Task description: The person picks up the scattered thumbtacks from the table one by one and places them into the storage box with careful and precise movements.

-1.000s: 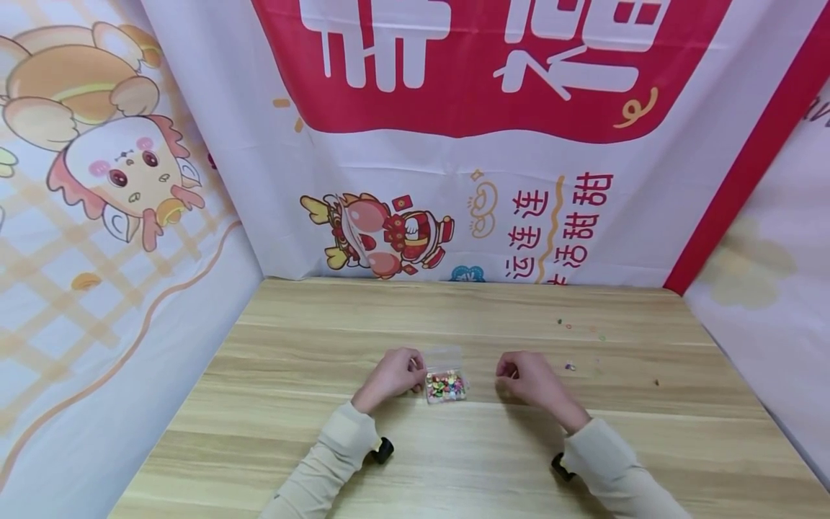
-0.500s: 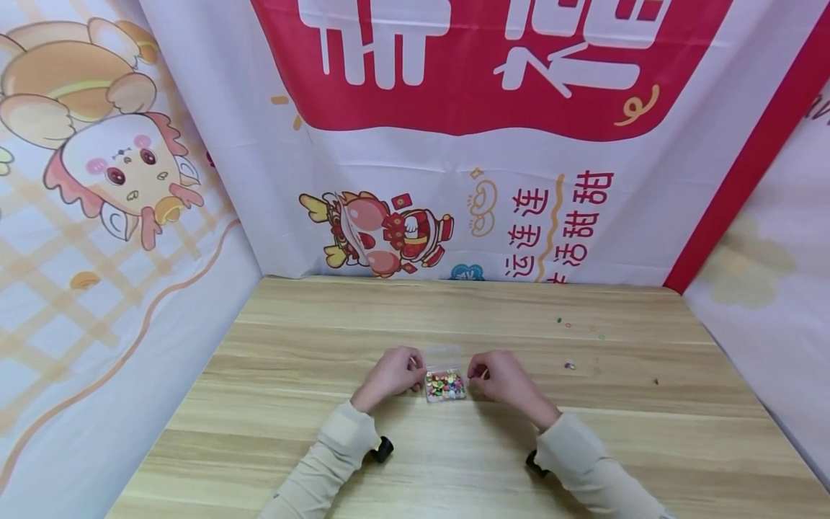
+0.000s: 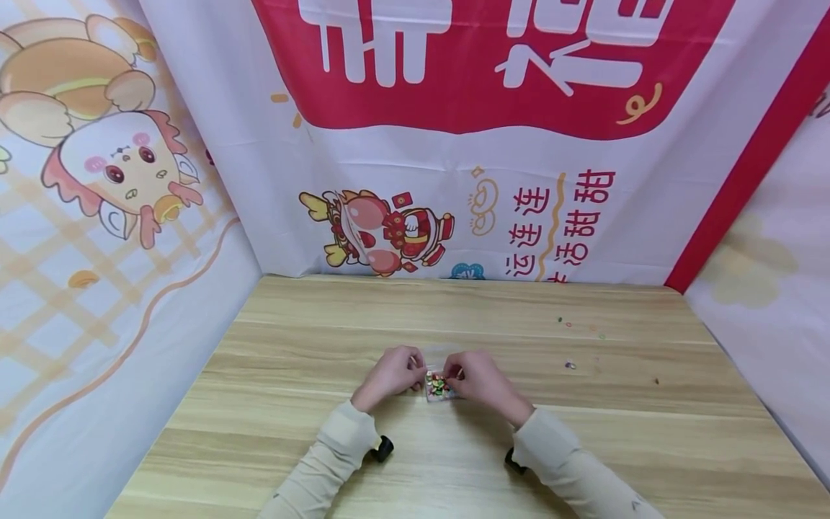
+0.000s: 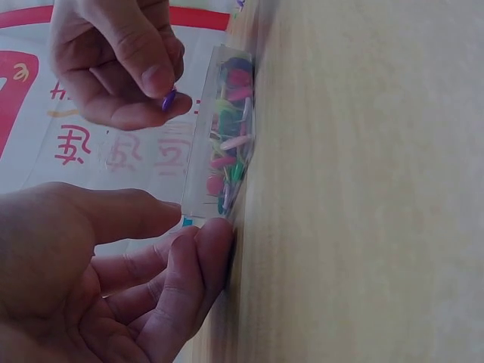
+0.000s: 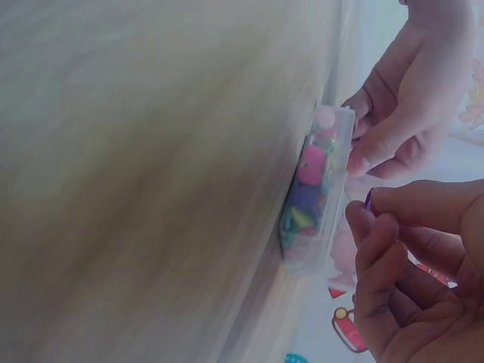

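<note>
A small clear plastic box [image 3: 436,393] full of tiny colourful pieces lies on the table, its clear lid folded back on the far side. My left hand [image 3: 391,373] holds the left end of this box between thumb and curled fingers, as the left wrist view shows. Between thumb and index fingertip, my right hand [image 3: 478,378] pinches a tiny purple piece [image 4: 169,100]. That hand is over the right part of the box and hides it in the head view. Pink, green and purple pieces [image 5: 310,166] show through the box's side wall.
Several tiny loose pieces are scattered on the right of the wooden table [image 3: 292,432], among them a purple-and-white one [image 3: 570,365], a green one [image 3: 560,319] and a dark one [image 3: 656,381]. Printed cloth [image 3: 382,151] hangs behind the table.
My right hand has moved left, from the bare table right of the box to above its right part. My left hand and the box have stayed in place.
</note>
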`<state>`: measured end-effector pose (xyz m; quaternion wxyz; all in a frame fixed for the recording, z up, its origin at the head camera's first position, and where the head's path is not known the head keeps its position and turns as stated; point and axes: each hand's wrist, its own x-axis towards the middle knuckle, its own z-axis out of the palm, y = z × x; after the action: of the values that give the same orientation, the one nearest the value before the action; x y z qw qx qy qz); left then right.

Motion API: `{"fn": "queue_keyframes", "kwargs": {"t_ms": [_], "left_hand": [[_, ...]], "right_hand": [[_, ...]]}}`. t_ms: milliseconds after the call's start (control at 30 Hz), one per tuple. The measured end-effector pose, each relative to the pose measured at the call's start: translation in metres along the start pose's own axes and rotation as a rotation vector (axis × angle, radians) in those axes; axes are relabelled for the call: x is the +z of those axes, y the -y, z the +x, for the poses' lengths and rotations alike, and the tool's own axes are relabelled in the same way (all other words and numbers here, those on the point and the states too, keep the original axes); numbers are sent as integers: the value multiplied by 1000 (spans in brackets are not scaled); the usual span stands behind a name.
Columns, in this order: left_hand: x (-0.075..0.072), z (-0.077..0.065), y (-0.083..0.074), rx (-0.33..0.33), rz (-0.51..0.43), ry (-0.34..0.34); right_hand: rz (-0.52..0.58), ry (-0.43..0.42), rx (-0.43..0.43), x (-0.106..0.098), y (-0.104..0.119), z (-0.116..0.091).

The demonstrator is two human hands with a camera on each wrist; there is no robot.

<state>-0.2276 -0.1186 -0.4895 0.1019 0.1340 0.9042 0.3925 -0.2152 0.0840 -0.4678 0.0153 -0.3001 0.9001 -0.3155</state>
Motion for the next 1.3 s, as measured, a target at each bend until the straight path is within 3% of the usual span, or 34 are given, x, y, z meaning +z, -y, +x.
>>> {"fn": "queue_keyframes", "kwargs": {"t_ms": [200,367,700,967,1300], "left_hand": [[-1,-1,-2,-2,-1,-2],[-1,-1,-3,3,0,-5],[-1,-2,-2,-10,0,2],[1,-1,0,1,-15,0],[1,-1,1,9,-10,-4]], "right_hand": [[28,5,12,-2,6,3],[59,-8,73,-11,-3,-4],[28,-53,208,-38,-34,-37],[-17,-102,161,-64,-61,-68],[-91,-155,256,-95,-91,-102]]}}
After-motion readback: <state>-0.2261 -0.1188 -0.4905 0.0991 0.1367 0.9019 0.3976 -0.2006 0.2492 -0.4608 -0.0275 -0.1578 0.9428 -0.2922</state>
